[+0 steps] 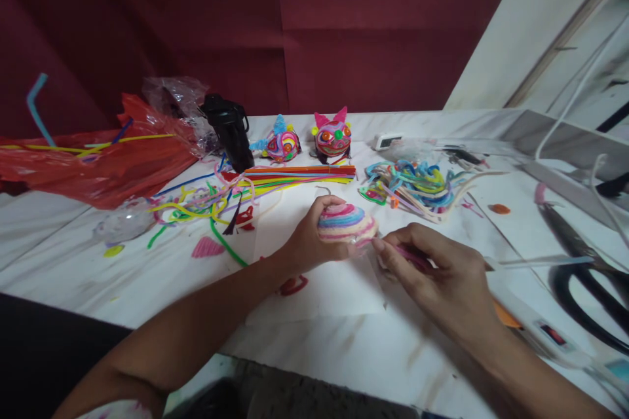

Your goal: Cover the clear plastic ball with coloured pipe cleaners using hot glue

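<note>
My left hand (322, 232) is wrapped around a rounded craft piece (346, 221) covered in pink, blue and cream stripes. At its right side, my right hand (432, 262) pinches a pink fuzzy strand (415, 256), part of which is hidden by the fingers. Beneath both hands lies a white sheet of paper (339, 298). Red curled pieces (293, 285) rest on the sheet, close to my left wrist. Behind stand two finished-looking animal figures: a pink-eared head (333, 136) and a blue-finned fish (284, 144).
Colourful pipe cleaners lie in a bundle (304, 175) and in a tangled pile (422, 183). A black bottle (228, 131) stands beside a red plastic bag (147, 150). Large scissors (577, 255) and a white power strip (545, 327) occupy the right side.
</note>
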Available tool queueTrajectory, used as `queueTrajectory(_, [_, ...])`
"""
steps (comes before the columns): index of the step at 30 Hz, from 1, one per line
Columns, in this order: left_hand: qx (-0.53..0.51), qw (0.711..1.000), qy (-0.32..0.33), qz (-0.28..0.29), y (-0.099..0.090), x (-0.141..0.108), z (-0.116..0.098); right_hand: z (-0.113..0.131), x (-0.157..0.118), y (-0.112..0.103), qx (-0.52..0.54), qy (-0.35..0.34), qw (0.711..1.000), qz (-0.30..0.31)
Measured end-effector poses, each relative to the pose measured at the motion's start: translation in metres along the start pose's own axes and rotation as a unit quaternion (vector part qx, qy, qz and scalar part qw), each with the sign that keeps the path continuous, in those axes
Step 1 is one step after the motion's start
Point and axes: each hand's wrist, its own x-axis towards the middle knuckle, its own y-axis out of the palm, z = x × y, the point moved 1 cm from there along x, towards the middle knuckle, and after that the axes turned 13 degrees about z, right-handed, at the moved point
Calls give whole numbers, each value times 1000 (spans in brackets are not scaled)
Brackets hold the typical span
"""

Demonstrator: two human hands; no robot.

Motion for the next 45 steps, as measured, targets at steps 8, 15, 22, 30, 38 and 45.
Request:
queueTrajectory(8, [-41, 999, -16, 15, 0, -1, -1, -5, 3, 1, 35, 30, 999, 2])
queueTrajectory(15, [-64, 998, -13, 14, 2, -3, -2, -11, 4, 2, 92, 74, 993, 30])
queueTrajectory(22, [-81, 996, -10, 29, 2, -2, 2, -20, 8, 6, 206, 130, 969, 44])
queueTrajectory(30, [-134, 990, -27, 17, 2, -2, 5, -21, 11, 6, 283, 145, 947, 36])
queueTrajectory(38, [-117, 993, -19, -4, -2, -1, 5, -6, 6, -5, 195, 67, 978, 30])
queueTrajectory(45, [-72, 997, 2, 9, -6, 4, 14, -3, -3, -8, 125, 61, 989, 45])
